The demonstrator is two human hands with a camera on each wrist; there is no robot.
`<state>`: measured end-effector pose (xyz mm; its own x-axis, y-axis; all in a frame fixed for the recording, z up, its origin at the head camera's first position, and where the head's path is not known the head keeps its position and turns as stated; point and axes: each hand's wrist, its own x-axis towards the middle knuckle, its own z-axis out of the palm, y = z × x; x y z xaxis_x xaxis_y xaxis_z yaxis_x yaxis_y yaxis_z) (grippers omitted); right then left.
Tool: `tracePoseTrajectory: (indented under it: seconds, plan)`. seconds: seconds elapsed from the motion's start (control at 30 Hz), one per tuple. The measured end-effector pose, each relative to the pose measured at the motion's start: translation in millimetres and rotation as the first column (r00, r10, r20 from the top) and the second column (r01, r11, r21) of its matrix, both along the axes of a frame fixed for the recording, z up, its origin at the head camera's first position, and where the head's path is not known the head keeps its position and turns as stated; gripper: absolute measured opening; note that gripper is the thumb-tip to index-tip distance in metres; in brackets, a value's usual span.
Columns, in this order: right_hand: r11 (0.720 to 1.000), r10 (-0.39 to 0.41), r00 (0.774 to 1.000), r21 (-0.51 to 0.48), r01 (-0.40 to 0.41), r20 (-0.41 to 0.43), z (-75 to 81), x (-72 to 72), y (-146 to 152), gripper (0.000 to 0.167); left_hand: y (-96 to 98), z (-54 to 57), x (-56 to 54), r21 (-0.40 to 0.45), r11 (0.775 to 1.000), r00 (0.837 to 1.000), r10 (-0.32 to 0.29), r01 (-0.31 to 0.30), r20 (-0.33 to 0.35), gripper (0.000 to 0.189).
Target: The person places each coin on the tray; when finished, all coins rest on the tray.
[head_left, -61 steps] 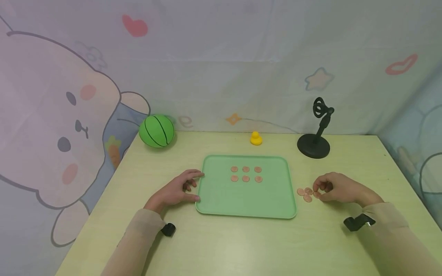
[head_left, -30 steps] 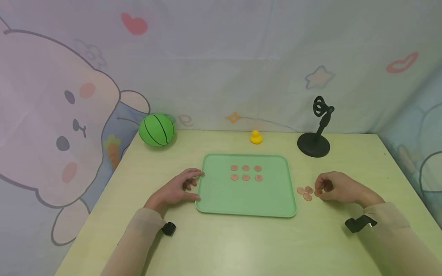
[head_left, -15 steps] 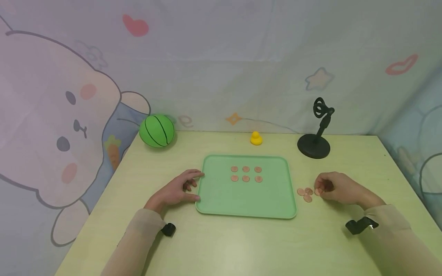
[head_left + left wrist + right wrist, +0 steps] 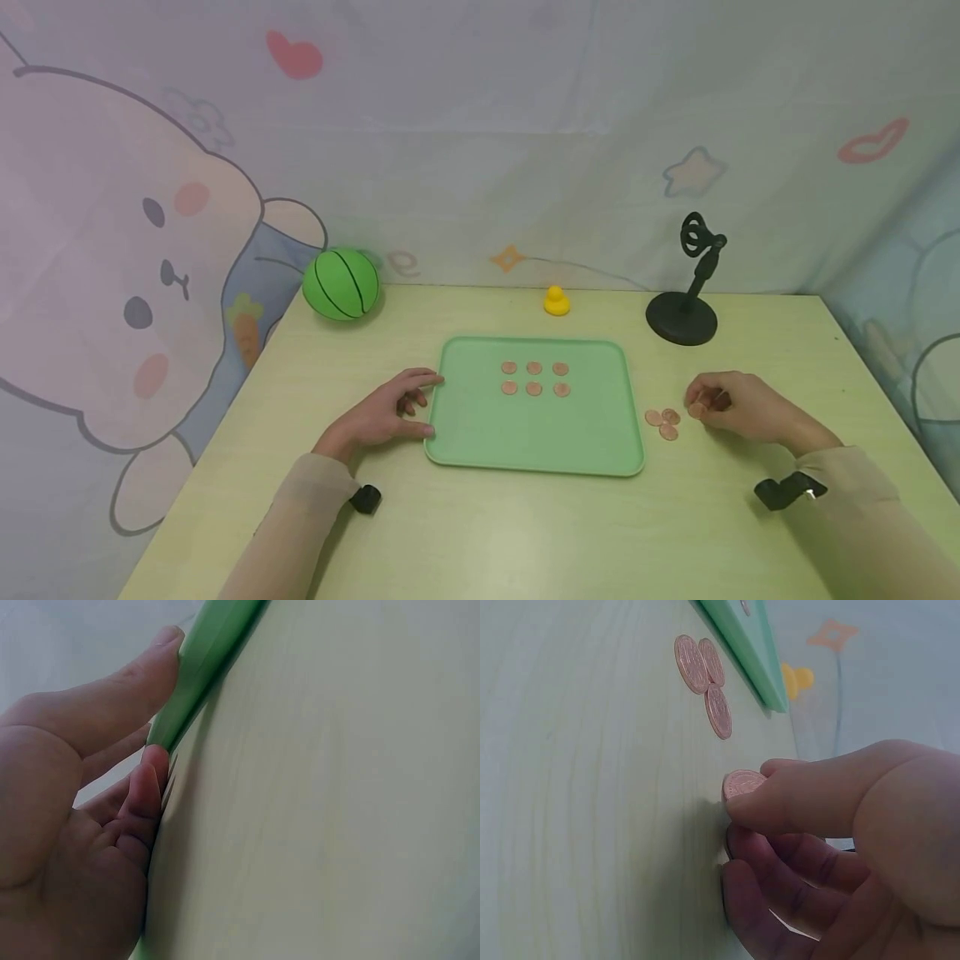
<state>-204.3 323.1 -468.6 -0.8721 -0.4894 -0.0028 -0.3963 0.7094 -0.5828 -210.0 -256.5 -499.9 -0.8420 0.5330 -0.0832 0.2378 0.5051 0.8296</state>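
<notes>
A light green tray (image 4: 525, 433) lies on the table with several copper coins (image 4: 534, 389) in two rows toward its far side. At its left edge my left hand (image 4: 386, 410) rests thumb and index fingertip on the rim (image 4: 196, 675), spread apart. My right hand (image 4: 738, 408) pinches a copper coin (image 4: 744, 782) between thumb and index finger, right of the tray and close over the table. The other fingers curl loosely below it. Three loose coins (image 4: 668, 432) lie grouped between the tray and my right hand, touching or overlapping.
Along the back of the table stand a green ball (image 4: 341, 284) at left, a yellow rubber duck (image 4: 557, 301) in the middle and a black stand (image 4: 681, 318) with a round base at right. A printed cloth (image 4: 480, 150) hangs behind the table.
My right hand has drawn one coin slightly right, away from the loose group, and now holds it tilted up between its fingertips. The left hand and the tray have stayed put.
</notes>
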Motion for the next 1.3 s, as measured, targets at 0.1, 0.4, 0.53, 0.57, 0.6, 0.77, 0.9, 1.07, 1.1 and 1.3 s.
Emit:
tracePoseTrajectory:
  seconds: [0.1,0.4,0.53,0.57,0.6,0.77,0.9,1.07,1.1,1.3]
  plan:
    - [1.000,-0.002,1.000,0.016,0.002,0.010,0.5,-0.8,0.0,0.014,0.0,-0.1,0.1,0.003,1.000,1.000,0.002,-0.002,0.001,0.080]
    - [0.999,-0.016,0.998,0.047,0.014,0.053,0.6,-2.2,1.1,0.019,0.1,-0.1,0.9,0.003,1.000,1.000,0.001,-0.001,-0.005,0.079]
    - [0.999,-0.017,0.998,0.053,0.013,0.064,0.2,-2.6,2.2,0.021,0.7,0.1,1.5,-0.005,1.000,1.000,-0.003,0.003,-0.015,0.080]
    - [0.999,-0.018,0.998,0.052,0.014,0.065,0.3,-2.5,2.4,0.021,0.7,0.1,1.7,-0.006,1.000,1.000,-0.006,0.006,-0.017,0.079]
    - [0.999,-0.019,0.998,0.052,0.016,0.067,0.5,-2.3,2.4,0.022,0.9,0.4,1.8,-0.011,1.000,1.000,-0.004,0.004,-0.016,0.080]
    - [0.998,-0.027,0.998,0.054,0.024,0.063,2.0,-1.5,2.3,0.021,1.3,0.7,0.9,-0.020,1.000,1.000,-0.001,0.000,-0.008,0.080]
    - [0.998,-0.034,0.998,0.054,0.031,0.051,2.8,-1.2,1.6,0.021,1.5,1.1,0.0,-0.015,1.000,1.000,-0.006,0.006,-0.013,0.080]
    - [0.997,-0.034,0.999,0.062,0.034,-0.008,2.5,-1.8,0.3,0.019,1.8,0.8,-0.6,-0.020,1.000,1.000,-0.003,0.003,-0.010,0.080]
    - [0.997,-0.034,0.999,0.064,0.035,-0.022,2.5,-2.1,-0.3,0.018,2.0,0.8,-0.6,-0.019,1.000,1.000,-0.002,0.002,-0.008,0.080]
    - [0.997,-0.040,0.997,0.055,0.044,-0.066,4.5,-4.8,-9.0,0.021,2.3,1.1,0.0,-0.021,1.000,1.000,0.003,-0.003,0.003,0.080]
